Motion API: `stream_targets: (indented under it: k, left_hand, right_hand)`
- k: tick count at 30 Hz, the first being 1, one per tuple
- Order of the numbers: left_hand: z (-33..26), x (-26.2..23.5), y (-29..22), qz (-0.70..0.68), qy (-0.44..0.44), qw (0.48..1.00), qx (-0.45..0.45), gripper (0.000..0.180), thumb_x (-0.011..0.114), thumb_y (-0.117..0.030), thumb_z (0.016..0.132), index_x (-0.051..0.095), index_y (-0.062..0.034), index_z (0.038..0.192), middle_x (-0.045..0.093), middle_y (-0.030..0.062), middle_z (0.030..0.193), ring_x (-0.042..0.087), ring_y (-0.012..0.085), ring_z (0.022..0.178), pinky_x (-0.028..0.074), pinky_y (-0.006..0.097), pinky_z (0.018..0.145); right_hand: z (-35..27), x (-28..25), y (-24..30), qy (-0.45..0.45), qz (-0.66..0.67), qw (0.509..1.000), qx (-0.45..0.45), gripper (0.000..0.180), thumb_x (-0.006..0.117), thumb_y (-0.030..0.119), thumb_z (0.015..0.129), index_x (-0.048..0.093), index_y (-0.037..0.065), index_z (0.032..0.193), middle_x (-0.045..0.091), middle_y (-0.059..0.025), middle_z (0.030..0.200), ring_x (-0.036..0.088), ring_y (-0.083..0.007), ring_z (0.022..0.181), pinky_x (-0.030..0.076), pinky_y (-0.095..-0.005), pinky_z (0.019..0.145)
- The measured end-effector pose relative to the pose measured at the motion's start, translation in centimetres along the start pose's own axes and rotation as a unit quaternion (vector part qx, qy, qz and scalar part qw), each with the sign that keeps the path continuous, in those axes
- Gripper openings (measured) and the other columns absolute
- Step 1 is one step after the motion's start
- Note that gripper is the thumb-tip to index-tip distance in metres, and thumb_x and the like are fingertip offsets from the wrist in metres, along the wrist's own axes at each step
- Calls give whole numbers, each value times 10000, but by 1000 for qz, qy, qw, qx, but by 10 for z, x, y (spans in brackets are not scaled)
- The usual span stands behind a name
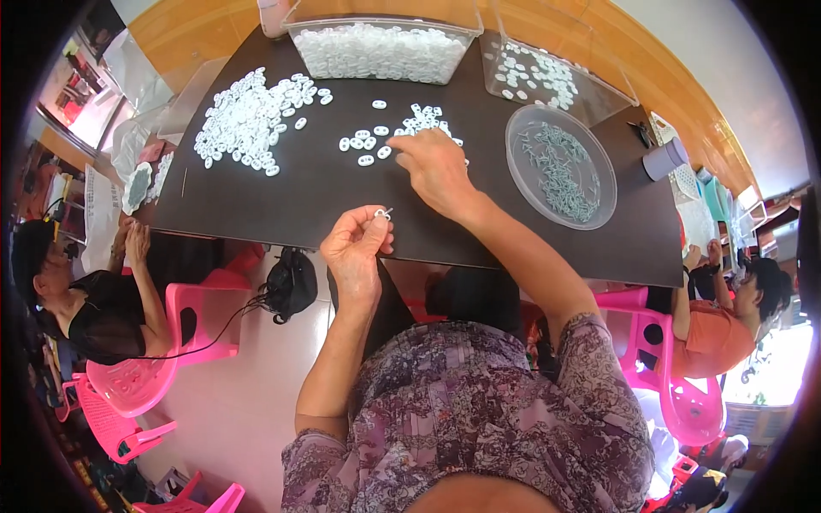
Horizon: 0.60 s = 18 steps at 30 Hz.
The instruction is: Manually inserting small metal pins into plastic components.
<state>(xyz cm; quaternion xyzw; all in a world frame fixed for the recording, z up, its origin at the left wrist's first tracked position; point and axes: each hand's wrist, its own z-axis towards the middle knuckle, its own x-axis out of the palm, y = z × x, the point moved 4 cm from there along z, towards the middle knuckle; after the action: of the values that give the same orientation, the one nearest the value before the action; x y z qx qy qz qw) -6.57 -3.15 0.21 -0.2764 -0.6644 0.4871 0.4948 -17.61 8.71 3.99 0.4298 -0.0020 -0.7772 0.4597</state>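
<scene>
At the table's near edge, my left hand [356,246] pinches a small white oval plastic piece [382,215] between thumb and finger. A thin grey screw sticks out of this piece. My right hand [434,171] is stretched over the table top, thumb and forefinger apart, beside a loose white two-hole piece [384,152]. Whether a fingertip touches that piece is hard to tell. Several more loose pieces [366,160] lie just left of the right hand. A small cluster of white pieces [422,118] sits behind it, partly hidden by the knuckles.
A large heap of white pieces [248,120] spreads over the dark table [282,205] at left. Behind stand a clear bin [376,56] full of them and another clear bin [534,73]. At right are a round tray [518,171] of screws and a grey cup [665,160]. People sit at both sides.
</scene>
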Motion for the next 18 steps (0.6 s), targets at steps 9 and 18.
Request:
stream_targets:
  k: [9, 18]
  left_hand:
    - [1, -3, 4, -10, 12, 1000, -14, 111, 633, -45, 826, 623, 37, 901, 612, 61, 731, 542, 108, 583, 462, 231, 528]
    - [1, -4, 2, -16, 11, 1000, -15, 109, 632, -56, 833, 626, 31, 898, 617, 65, 735, 552, 111, 596, 465, 232, 532]
  right_hand:
    - [13, 29, -5, 90, -132, 980, -117, 93, 611, 16, 693, 636, 61, 770, 512, -115, 713, 493, -291, 746, 408, -397, 644]
    - [-20, -13, -1, 138, 284, 929, 193, 121, 603, 30, 799, 664, 13, 903, 650, -85, 799, 598, -130, 753, 460, -253, 663]
